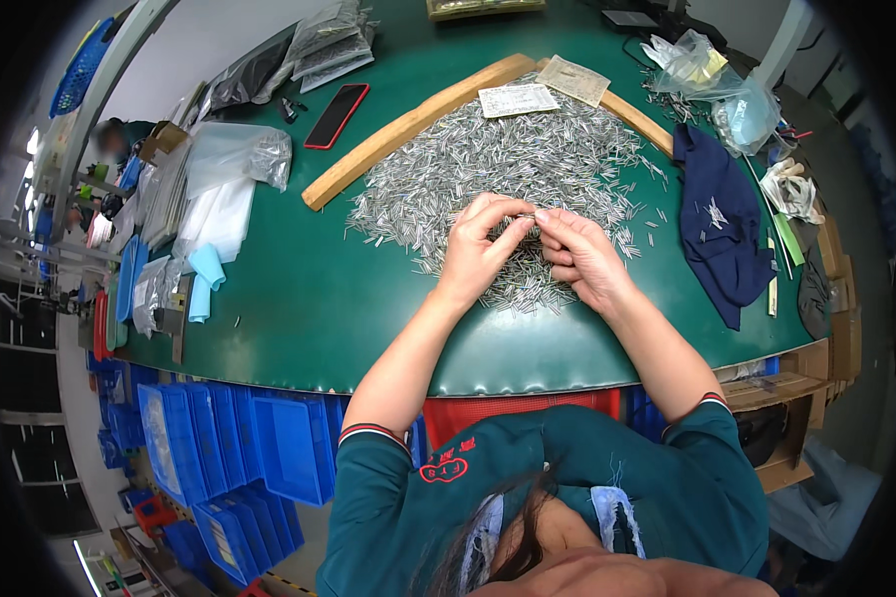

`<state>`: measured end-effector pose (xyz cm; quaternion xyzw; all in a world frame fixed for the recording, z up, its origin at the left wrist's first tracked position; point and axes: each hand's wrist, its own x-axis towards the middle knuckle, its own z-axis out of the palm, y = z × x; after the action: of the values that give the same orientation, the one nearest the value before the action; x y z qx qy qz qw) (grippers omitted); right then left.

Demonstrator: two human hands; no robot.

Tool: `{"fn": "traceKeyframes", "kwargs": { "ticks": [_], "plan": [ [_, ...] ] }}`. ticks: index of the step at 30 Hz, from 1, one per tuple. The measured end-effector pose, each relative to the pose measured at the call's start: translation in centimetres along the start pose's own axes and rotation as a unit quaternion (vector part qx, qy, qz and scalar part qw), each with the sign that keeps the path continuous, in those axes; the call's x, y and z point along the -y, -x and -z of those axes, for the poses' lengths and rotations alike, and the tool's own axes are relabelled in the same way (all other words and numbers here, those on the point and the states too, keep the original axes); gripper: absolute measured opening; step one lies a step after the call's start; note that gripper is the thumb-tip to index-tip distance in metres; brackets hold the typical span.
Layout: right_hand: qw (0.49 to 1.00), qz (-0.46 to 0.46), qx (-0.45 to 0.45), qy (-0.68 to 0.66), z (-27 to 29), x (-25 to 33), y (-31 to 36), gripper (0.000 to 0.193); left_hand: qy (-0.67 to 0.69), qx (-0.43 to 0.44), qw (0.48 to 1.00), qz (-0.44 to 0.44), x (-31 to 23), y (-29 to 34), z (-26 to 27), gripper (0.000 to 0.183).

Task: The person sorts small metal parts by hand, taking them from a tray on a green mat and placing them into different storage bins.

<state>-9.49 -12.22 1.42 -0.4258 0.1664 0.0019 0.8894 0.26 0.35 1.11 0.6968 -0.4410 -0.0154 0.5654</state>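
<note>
A broad heap of small silvery metal pins (488, 164) covers the middle of the green table. Over its near part, my left hand (483, 244) and my right hand (585, 257) meet at the fingertips. Thumb and forefinger of each are pinched together around a small pin (531, 215), mostly hidden by the fingers. The other fingers of my right hand are curled in. More loose pins (530, 289) lie below and between my hands.
Wooden bars (418, 124) border the heap's far side, with paper slips (518, 99) on it. A red-edged phone (336, 116) and plastic bags (234, 159) lie left; a navy cloth (719, 224) lies right. Blue bins (291, 448) stand below the table's near edge.
</note>
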Motion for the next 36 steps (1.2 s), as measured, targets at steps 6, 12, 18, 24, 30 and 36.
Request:
{"fn": "traceKeyframes", "kwargs": {
  "ticks": [6,12,18,24,30,36],
  "plan": [
    [0.999,0.031,-0.011,0.01,-0.1,0.1,0.2,0.017,0.104,0.009,0.993,0.048,0.2,-0.1,0.0,0.014],
    [0.998,0.048,-0.025,0.037,-0.7,0.4,0.5,0.013,0.213,0.014,0.971,0.106,0.6,0.1,-0.1,0.013],
    [0.997,0.062,-0.03,0.04,-0.9,0.4,0.6,0.012,0.276,0.019,0.949,0.15,0.5,0.2,-0.2,0.015],
    [0.996,0.068,-0.029,0.044,-0.9,0.4,0.6,0.012,0.302,0.023,0.937,0.172,0.4,0.2,-0.2,0.016],
    [0.996,0.068,-0.035,0.044,-0.9,0.4,0.7,0.013,0.352,0.027,0.911,0.214,0.5,0.3,-0.3,0.018],
    [0.995,0.075,-0.044,0.04,-1.0,0.4,0.7,0.013,0.389,0.033,0.893,0.224,0.4,0.4,-0.4,0.021]
  ]
}}
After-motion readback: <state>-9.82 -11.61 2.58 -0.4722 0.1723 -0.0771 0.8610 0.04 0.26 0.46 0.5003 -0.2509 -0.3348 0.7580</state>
